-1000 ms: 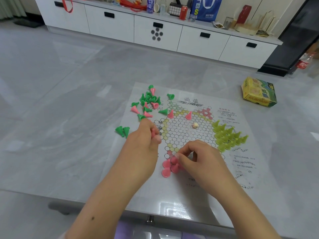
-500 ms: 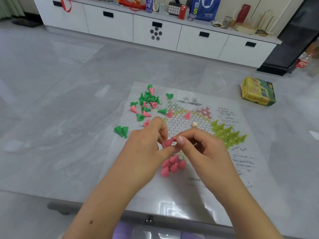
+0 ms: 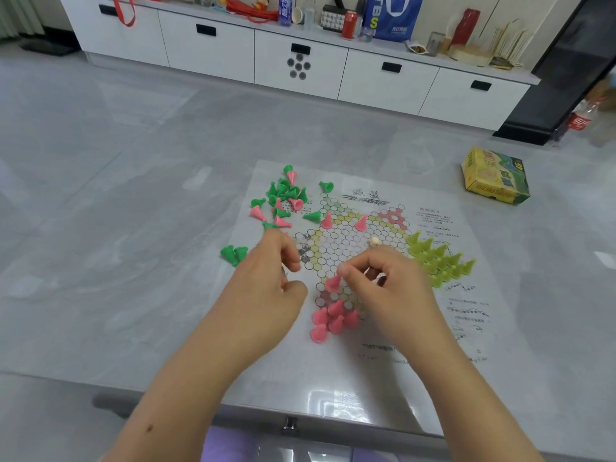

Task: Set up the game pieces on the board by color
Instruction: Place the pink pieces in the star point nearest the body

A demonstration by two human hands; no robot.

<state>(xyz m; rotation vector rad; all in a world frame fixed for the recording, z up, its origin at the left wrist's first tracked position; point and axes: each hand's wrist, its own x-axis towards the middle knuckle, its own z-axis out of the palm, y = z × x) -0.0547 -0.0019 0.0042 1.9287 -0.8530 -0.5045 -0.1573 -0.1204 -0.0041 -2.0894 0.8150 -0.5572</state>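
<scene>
The right hand [image 3: 383,291] was observed pinching a pink cone piece [image 3: 332,283] between thumb and forefinger just above the near point of the printed board sheet [image 3: 346,251], directly over a cluster of five pink pieces [image 3: 333,320] already stood there. The left hand [image 3: 266,291] was held beside it with fingers loosely curled; whether anything was gripped could not be told. Yellow-green pieces [image 3: 440,258] were ranked at the right point, and mixed green and pink pieces [image 3: 283,198] were heaped at the far-left corner on the grey bench [image 3: 100,228].
</scene>
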